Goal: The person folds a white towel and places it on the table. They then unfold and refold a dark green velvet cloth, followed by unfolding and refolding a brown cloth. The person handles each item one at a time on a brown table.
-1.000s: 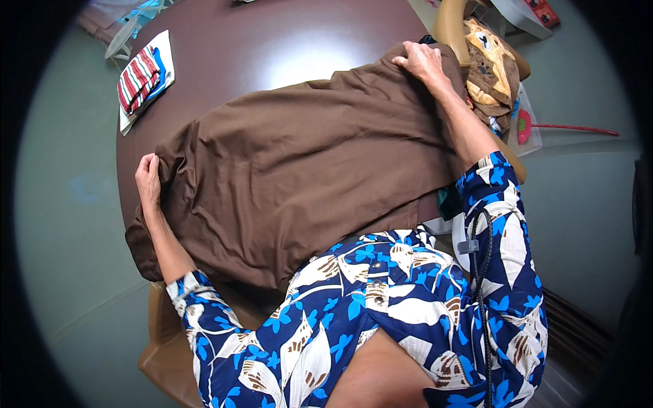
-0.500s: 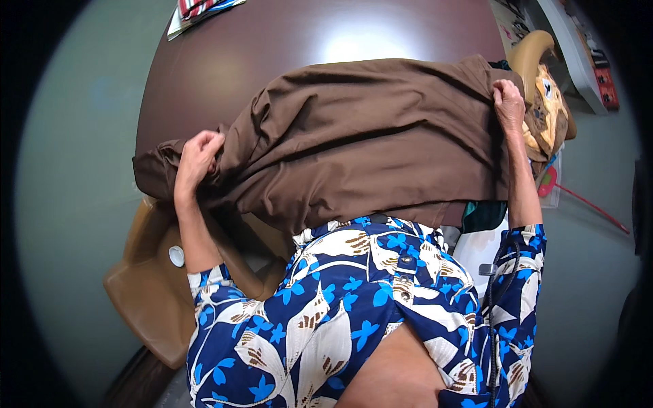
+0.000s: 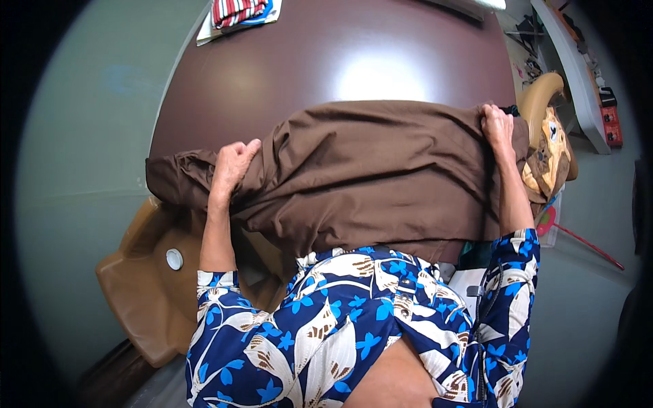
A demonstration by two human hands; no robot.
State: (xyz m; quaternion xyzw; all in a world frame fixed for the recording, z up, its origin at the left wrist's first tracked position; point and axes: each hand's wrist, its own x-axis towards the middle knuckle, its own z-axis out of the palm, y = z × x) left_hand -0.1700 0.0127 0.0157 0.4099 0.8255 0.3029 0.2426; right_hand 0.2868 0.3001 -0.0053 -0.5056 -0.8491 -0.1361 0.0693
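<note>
Dark brown and glossy, the table [image 3: 326, 61] carries a striped red-and-white package [image 3: 237, 11] with blue trim at its far left corner; most of the far half lies bare. Along the near edge spreads a brown cloth [image 3: 381, 170], its left end hanging over the table's left edge. Left hand [image 3: 231, 166] clenches a bunched fold there; right hand [image 3: 498, 126] grips the cloth's far right corner.

A: Scene evenly lit from overhead; strong glare patch seen on the dark table [image 3: 326, 61].

B: Heavy fisheye bending and black vignette noted at rim. Centre sharp, shadows soft.
</note>
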